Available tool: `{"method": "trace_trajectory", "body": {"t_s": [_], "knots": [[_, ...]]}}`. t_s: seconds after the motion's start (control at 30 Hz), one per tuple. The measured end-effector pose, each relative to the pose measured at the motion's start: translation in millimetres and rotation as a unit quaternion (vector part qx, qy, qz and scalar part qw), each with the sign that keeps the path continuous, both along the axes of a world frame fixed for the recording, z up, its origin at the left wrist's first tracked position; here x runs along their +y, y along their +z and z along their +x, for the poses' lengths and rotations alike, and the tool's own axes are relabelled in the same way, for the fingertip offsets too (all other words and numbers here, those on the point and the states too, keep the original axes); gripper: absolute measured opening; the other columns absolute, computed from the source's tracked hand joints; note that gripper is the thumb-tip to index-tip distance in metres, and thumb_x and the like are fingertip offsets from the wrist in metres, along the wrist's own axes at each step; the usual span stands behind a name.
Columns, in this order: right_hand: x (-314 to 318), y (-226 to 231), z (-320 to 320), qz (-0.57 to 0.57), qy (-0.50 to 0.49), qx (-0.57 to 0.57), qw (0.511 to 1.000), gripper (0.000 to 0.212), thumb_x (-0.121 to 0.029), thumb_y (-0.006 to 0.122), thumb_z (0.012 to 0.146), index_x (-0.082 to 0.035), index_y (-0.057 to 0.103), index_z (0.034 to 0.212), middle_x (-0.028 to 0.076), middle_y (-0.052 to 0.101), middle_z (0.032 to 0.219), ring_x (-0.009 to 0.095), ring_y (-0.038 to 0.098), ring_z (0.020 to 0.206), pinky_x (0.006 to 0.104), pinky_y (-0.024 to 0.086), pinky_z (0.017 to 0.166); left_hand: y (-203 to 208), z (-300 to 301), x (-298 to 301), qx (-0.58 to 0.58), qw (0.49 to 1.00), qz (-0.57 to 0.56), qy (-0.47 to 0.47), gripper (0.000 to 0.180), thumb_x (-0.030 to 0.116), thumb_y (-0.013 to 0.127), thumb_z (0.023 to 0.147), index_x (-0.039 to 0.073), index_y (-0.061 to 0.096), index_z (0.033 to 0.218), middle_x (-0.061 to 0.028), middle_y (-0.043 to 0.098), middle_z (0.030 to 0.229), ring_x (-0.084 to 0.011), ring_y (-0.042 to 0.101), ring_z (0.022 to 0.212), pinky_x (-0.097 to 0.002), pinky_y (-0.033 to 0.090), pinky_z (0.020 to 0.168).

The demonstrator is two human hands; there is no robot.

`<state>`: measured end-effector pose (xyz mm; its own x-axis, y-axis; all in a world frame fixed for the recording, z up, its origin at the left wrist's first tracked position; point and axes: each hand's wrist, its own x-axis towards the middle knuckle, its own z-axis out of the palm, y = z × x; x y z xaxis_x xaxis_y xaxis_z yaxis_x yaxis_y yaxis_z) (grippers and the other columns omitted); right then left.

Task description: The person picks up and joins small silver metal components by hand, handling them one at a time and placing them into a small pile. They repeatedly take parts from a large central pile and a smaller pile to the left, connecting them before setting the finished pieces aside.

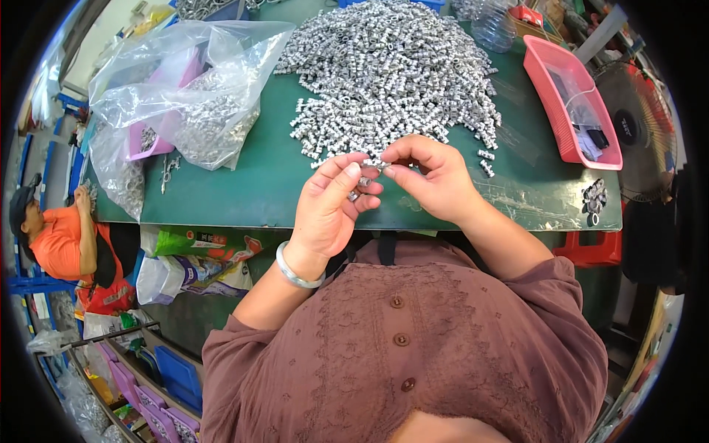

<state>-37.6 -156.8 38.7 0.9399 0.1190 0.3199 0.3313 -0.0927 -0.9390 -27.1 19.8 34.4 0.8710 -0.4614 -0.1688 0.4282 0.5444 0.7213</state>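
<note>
Head view: over the table [244, 199] by its near edge, my left hand [329, 203], cradling loose pieces [363, 181], and right hand [436, 181] pinch one metal fitting [374, 163], likely light, rigid and slick, best gripped by its ends.

Fingers [418, 147] partly hide the metal piece [374, 164], its finer shape too small to make out.

The left hand [323, 210] faces palm upward, fingers [368, 193] curled. Just beside those fingertips, the right hand [443, 183] pinches thumb [405, 179] toward forefinger [408, 148].
</note>
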Motion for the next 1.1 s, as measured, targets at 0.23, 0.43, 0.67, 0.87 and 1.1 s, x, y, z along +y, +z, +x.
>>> {"method": "trace_trajectory", "body": {"t_s": [0.23, 0.43, 0.67, 0.87, 1.1], "knots": [[4.2, -1.7, -0.8, -0.043, -0.006, -0.044, 0.998, 0.021, 0.004, 0.059, 0.075, -0.001, 0.057, 0.095, 0.006, 0.06, 0.083, 0.012, 0.058, 0.075, 0.0244, 0.047, 0.067, -7.3, 2.1, -1.3, 0.004, 1.0, 0.009, 0.0, 0.018, 0.015, 0.052, 0.088, 0.003, 0.057, 0.101, -0.0057, 0.06, 0.087, -0.0132, 0.058, 0.075, -0.025, 0.049, 0.064], [-7.6, -12.4, 5.4, -0.077, -0.043, -0.025, 0.996, 0.024, 0.004, 0.059, 0.075, -0.001, 0.056, 0.098, 0.006, 0.061, 0.083, 0.012, 0.059, 0.075, 0.0242, 0.047, 0.066, -6.2, 1.6, 1.6, 0.045, 0.999, 0.01, 0.011, 0.019, 0.015, 0.049, 0.09, 0.002, 0.055, 0.102, -0.0069, 0.058, 0.086, -0.0135, 0.057, 0.074, -0.0238, 0.049, 0.064], [-20.0, -27.6, 10.0, -0.164, -0.076, -0.012, 0.983, 0.017, 0.0, 0.059, 0.076, -0.001, 0.057, 0.092, 0.007, 0.059, 0.08, 0.013, 0.058, 0.071, 0.0251, 0.046, 0.061, -16.1, 7.1, 8.3, 0.092, 0.995, -0.046, -0.016, 0.018, 0.015, 0.046, 0.09, 0.001, 0.053, 0.102, -0.0081, 0.057, 0.087, -0.0137, 0.055, 0.072, -0.0235, 0.048, 0.064], [-18.7, -30.2, 11.1, -0.224, -0.066, -0.015, 0.972, 0.014, -0.002, 0.057, 0.074, -0.002, 0.059, 0.088, 0.01, 0.058, 0.08, 0.022, 0.058, 0.069, 0.0299, 0.046, 0.062, -25.3, 10.8, 15.0, 0.148, 0.983, -0.104, -0.04, 0.019, 0.014, 0.046, 0.09, 0.0, 0.052, 0.101, -0.0099, 0.055, 0.09, -0.0142, 0.053, 0.073, -0.0233, 0.047, 0.064], [1.7, -32.3, 12.7, -0.41, -0.043, -0.115, 0.904, 0.009, -0.014, 0.061, 0.073, -0.007, 0.059, 0.078, 0.007, 0.054, 0.073, 0.026, 0.056, 0.074, 0.0371, 0.046, 0.062, -32.2, 12.9, 32.7, 0.136, 0.981, -0.14, -0.014, 0.023, 0.017, 0.047, 0.086, -0.002, 0.054, 0.099, -0.0133, 0.058, 0.092, -0.0213, 0.058, 0.079, -0.0303, 0.05, 0.069]]}}
